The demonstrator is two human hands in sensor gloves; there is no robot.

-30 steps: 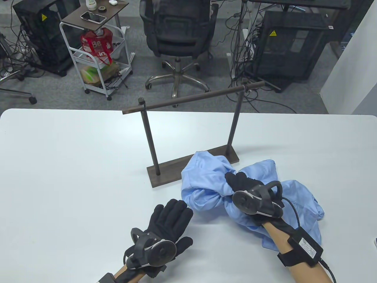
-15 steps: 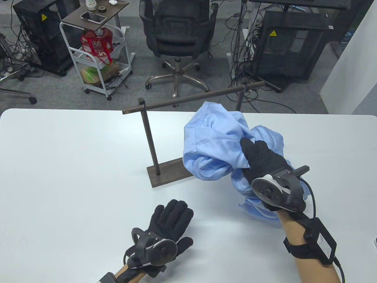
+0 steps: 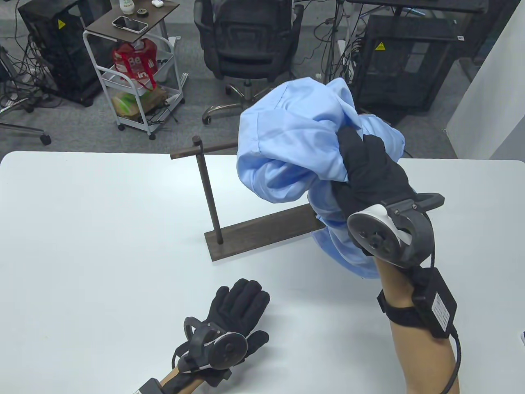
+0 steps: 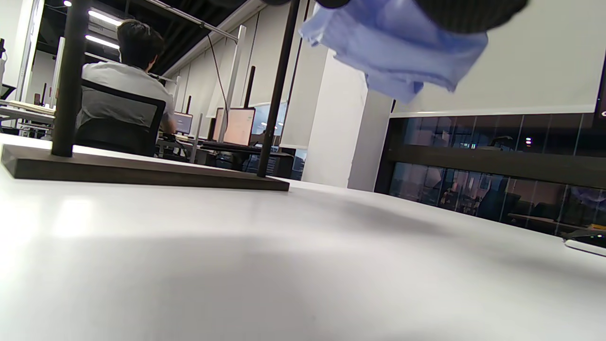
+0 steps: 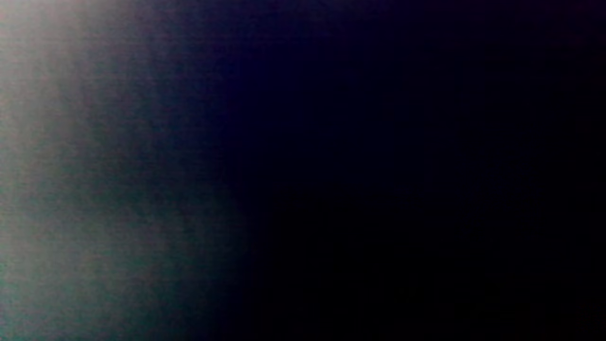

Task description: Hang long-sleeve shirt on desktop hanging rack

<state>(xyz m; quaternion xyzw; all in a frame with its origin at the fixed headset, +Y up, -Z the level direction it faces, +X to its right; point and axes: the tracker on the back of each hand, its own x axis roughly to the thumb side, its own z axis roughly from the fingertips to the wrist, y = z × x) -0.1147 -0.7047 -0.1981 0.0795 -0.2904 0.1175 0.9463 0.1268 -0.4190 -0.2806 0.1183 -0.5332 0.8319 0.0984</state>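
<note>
My right hand grips a bunched light-blue long-sleeve shirt and holds it up in the air, level with the rack's crossbar and in front of its right half. The dark wooden hanging rack stands mid-table; its left post and bar end show, the rest is hidden by the shirt. My left hand rests flat on the table, fingers spread, holding nothing. In the left wrist view the shirt hangs above the rack's base. The right wrist view is dark, covered by cloth.
The white table runs wide on the left and front. Behind it stand an office chair, a white cart and black cabinets.
My right hand has lifted the shirt off the table, up and away toward the rack's bar. The left hand has stayed put.
</note>
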